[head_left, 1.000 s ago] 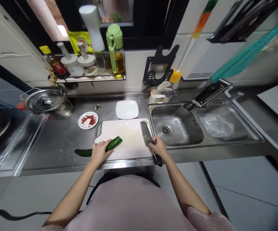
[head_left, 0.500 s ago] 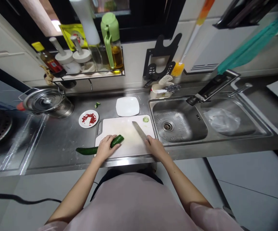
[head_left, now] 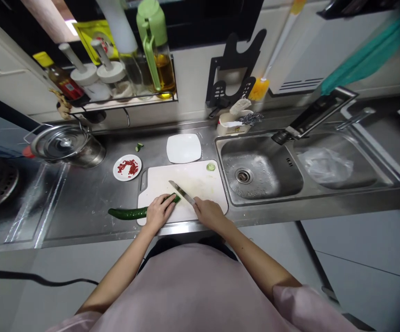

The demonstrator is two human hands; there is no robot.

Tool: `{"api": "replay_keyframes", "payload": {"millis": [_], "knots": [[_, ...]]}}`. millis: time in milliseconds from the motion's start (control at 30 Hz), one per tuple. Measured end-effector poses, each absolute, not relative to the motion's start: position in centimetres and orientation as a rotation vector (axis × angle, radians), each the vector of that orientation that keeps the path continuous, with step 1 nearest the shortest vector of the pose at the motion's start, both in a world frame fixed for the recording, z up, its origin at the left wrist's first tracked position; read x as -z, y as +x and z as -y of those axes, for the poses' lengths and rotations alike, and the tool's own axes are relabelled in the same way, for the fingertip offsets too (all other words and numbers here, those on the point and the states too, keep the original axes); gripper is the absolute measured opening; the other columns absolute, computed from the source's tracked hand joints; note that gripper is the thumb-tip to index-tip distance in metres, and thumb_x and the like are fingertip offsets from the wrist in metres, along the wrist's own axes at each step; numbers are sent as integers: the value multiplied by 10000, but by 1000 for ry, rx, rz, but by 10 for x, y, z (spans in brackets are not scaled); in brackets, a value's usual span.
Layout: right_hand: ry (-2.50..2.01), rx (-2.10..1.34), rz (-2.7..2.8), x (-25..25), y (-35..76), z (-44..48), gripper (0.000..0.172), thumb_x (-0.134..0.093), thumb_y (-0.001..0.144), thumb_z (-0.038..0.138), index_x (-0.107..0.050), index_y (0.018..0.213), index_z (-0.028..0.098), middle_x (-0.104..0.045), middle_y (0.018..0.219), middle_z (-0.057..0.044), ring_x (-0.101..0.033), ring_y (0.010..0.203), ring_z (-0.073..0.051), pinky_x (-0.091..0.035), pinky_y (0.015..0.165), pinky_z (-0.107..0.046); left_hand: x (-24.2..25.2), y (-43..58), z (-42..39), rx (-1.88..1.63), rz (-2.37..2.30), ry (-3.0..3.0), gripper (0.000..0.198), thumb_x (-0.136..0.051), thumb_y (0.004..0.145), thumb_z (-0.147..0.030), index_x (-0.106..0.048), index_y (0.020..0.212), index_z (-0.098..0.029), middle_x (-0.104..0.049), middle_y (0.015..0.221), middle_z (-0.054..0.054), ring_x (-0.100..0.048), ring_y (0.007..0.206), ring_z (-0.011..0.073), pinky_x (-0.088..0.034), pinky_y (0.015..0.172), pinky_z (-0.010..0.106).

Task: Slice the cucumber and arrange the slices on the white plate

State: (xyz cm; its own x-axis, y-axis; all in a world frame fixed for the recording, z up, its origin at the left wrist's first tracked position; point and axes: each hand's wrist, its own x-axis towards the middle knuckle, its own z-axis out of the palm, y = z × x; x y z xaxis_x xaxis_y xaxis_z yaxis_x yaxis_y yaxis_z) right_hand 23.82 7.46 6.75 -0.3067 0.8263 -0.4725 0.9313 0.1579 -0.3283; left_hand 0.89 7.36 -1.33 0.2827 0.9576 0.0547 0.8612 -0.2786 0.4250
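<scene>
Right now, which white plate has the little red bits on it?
The round plate, left of the cutting board, holds the red bits. The squarish plate behind the board has none.

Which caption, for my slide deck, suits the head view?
Left hand holding cucumber, right hand holding knife near its end, over cutting board.

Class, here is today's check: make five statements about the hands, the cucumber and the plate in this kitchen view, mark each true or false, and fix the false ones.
1. The right hand holds a kitchen knife over the white cutting board. True.
2. The left hand holds a cucumber. True.
3. The whole cucumber lies within the cutting board. False: one end sticks out past its left edge.
4. A pale green slice lies near the board's far right corner. True.
5. The round white plate stands right of the board. False: that plate is on the left.
</scene>
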Motion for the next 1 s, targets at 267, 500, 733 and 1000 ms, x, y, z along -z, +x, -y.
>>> {"api": "replay_keyframes", "payload": {"millis": [267, 500, 733, 1000], "knots": [[1716, 915, -2206, -72, 230, -80, 298, -292, 984, 290, -507, 1157, 178, -698, 964, -128, -661, 877, -247, -413, 694, -293, 14, 7, -83, -396, -1649, 2232, 380, -418, 961, -404, -609, 1276, -311, -630, 1182, 48, -593, 1034, 180, -497, 883, 302], [1695, 960, -2208, -68, 229, -81, 289, -300, 985, 290, -509, 1149, 176, -692, 980, -136, -655, 890, -243, -422, 716, -300, 14, 10, -78, -405, -1677, 2262, 371, -429, 957, -408, -625, 1256, -309, -630, 1178, 53, -591, 1036, 187, -491, 881, 305], [1692, 935, -2212, -67, 227, -79, 291, -299, 986, 287, -506, 1161, 180, -691, 984, -129, -658, 897, -247, -425, 724, -302, 13, 12, -77, -413, -1674, 2273, 366, -422, 960, -401, -622, 1252, -310, -623, 1186, 49, -588, 1037, 191, -486, 877, 305], [1645, 910, -2193, -69, 224, -78, 289, -293, 981, 274, -507, 1144, 168, -691, 949, -139, -659, 881, -253, -428, 695, -300, 17, 11, -75, -421, -1655, 2291, 362, -432, 957, -394, -619, 1256, -315, -614, 1217, 45, -578, 1064, 196, -481, 914, 319]]}}
